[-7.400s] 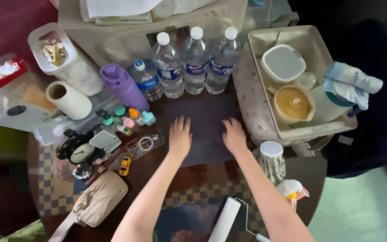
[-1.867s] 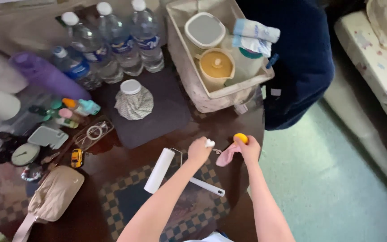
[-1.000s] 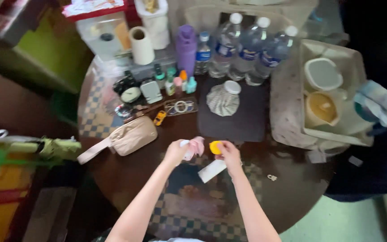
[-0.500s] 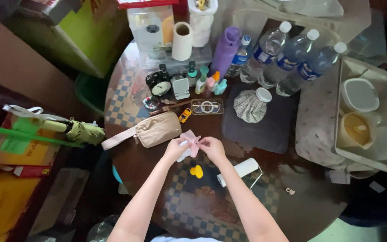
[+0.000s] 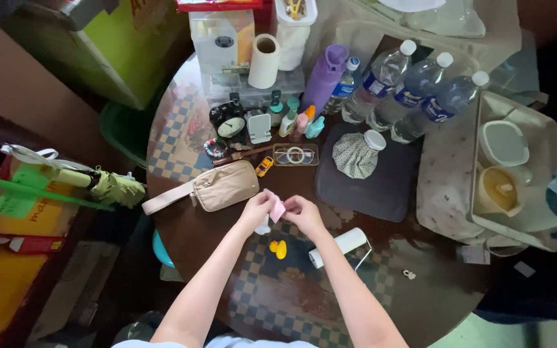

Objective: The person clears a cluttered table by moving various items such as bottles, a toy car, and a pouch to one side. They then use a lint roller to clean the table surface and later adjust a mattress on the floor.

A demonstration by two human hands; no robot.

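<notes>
Hands, left and right, each grip closed on one small pink cloth above yellow duck.

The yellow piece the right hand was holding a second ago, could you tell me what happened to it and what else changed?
The right hand let go of the yellow piece, now lying on the table below the hands. Both hands now pinch the pink piece; left hand. Beige pouch and lint roller stayed put.

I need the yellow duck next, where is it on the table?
In the head view, the yellow duck lies on the table just below both hands, right of the left forearm and left of the white lint roller.
</notes>
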